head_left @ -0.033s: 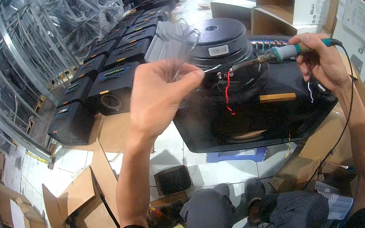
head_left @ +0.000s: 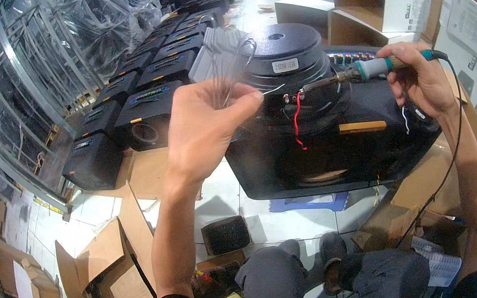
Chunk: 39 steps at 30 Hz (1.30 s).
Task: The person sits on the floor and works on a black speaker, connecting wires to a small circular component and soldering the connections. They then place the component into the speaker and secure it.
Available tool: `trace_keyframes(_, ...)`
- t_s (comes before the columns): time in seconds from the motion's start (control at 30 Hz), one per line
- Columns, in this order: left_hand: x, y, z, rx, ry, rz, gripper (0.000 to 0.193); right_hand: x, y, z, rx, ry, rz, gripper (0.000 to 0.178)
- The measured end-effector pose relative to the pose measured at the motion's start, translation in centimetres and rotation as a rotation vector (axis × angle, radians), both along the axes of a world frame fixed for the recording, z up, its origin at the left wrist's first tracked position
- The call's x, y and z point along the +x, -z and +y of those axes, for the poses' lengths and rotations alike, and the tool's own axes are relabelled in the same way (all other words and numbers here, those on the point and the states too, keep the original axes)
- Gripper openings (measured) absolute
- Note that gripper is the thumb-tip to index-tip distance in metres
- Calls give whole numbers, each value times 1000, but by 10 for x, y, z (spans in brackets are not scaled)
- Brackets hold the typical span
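Note:
My left hand [head_left: 200,127] is closed, thumb against fingers, pinching a thin silvery coil of solder wire [head_left: 248,47]. Its loops are partly blurred, and a short end sticks out toward the terminals. A soldering iron [head_left: 373,67] with a grey-green handle is gripped in my right hand [head_left: 422,80]; its tip is at a terminal of the speaker driver [head_left: 280,42], where a red wire [head_left: 297,123] is attached and hangs down. The driver rests magnet up on a black speaker cabinet [head_left: 394,154]. A white wire [head_left: 405,121] shows below my right hand.
Rows of black speaker cabinets [head_left: 171,67] stretch back on the left, beside metal racks [head_left: 30,89]. Open white cartons [head_left: 374,0] stand at the right. Cardboard boxes [head_left: 102,260] lie near my legs. The iron's black cord [head_left: 453,167] runs down past my right forearm.
My left hand has shifted slightly left, drawing the solder end a little away from the terminals. My right hand and the soldering iron stay in place.

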<state>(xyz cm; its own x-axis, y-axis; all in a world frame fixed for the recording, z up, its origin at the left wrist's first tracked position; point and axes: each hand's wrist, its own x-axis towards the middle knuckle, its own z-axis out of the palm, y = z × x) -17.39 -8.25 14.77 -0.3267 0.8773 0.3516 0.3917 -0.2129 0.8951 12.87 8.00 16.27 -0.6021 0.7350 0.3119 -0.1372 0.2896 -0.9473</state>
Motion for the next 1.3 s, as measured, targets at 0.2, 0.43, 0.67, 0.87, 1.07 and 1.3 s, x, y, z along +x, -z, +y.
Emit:
trace_keyframes(0.2, -3, -5, -6, -36, -22, 4, 21, 1, -5, 11, 65, -49, -21, 38)
trace_keyframes(0.43, 6, -2, 3, 8, 34, 40, 14, 1, -7, 11, 66, -46, -31, 39)
trace_keyframes(0.67, 9, -4, 4, 9, 50, 77, 23, -1, -8, 7, 51, -32, -14, 40)
trace_keyframes(0.87, 9, -2, 9, 8, 56, 126, 22, 0, -8, 9, 59, -29, -25, 41)
trace_keyframes(1.07, 9, 1, 12, 30, 48, 131, 23, 0, -8, 9, 74, -20, -23, 41)
trace_keyframes(1.3, 11, 1, 11, 34, 42, 138, 23, -3, -12, 5, 33, 8, -52, 41)
